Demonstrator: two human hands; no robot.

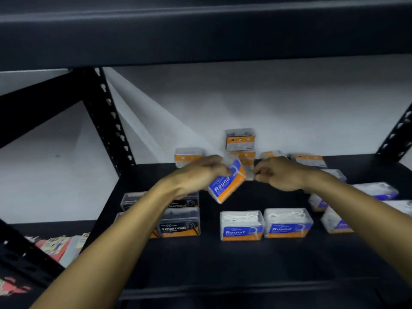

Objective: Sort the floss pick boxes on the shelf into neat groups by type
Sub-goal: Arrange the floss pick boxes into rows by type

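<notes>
My left hand (200,172) grips a blue-and-orange "Round" floss pick box (226,185), tilted in the air above the black shelf (223,259). My right hand (279,173) is curled near a clear box (249,175) at the foot of a stack; blur hides whether it grips it. Two blue "Round" boxes (242,226) (287,223) stand side by side at the front middle. Black "Charcoal" boxes (179,223) sit at the front left, partly behind my left forearm. Purple-labelled boxes (336,221) lie at the right. Orange-backed boxes (239,139) are stacked at the back wall.
A black perforated upright (109,117) stands at the left rear and another upright (399,134) at the right. The upper shelf beam (200,36) hangs overhead. Pink and white packets (58,246) lie on a lower level at the left. A white wall backs the shelf.
</notes>
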